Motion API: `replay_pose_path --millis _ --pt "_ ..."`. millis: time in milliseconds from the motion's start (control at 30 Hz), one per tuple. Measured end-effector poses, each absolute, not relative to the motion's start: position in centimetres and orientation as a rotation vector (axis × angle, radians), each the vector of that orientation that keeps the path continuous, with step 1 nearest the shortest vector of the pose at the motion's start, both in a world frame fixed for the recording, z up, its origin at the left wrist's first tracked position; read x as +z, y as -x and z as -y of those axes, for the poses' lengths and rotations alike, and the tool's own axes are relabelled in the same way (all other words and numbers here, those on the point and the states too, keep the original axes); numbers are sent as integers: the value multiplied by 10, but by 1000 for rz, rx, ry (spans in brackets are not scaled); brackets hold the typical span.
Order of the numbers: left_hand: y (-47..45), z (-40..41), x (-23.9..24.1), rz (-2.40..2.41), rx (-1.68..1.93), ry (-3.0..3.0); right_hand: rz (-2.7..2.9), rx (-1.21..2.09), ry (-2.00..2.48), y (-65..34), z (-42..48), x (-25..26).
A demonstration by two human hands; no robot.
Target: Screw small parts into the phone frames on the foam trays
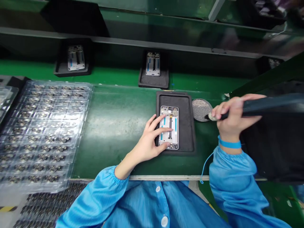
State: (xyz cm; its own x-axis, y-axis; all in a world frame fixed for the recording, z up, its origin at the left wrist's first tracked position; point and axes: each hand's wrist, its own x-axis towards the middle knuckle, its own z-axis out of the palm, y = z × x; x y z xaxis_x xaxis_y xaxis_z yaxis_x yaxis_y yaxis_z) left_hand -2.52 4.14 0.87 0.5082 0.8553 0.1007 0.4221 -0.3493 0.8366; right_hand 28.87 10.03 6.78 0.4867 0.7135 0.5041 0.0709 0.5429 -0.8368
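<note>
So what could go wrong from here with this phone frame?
The tool in the right hand might scratch the phone frame if its tip swings across from the metal disc. The left hand's bare fingers could mark the frame or shift it on the mat. The loose wrist cord could snag.

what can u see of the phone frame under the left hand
The phone frame lies flat on its back, long side pointing away from the person, toward the left of a black rubbery tray. It has a silver metal-looking rim around a white inner panel, with two blue strips along the sides and a dark strip down the middle. Small components show at both ends. The fingers of the left hand rest across it, covering part of the panel.
</note>
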Motion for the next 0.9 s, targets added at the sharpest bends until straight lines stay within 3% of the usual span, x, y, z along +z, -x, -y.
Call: replay_pose_path --millis 167,333,900 --pt "18 -40 12 -1049 699 -1949 1201 786 688 -235 -49 98" --pt "16 -40 12 -1060 702 -1959 1270 1057 532 -201 -30 90" --pt "12 -41 12 -1054 732 -1941 1280 1121 484 -196 -29 75"
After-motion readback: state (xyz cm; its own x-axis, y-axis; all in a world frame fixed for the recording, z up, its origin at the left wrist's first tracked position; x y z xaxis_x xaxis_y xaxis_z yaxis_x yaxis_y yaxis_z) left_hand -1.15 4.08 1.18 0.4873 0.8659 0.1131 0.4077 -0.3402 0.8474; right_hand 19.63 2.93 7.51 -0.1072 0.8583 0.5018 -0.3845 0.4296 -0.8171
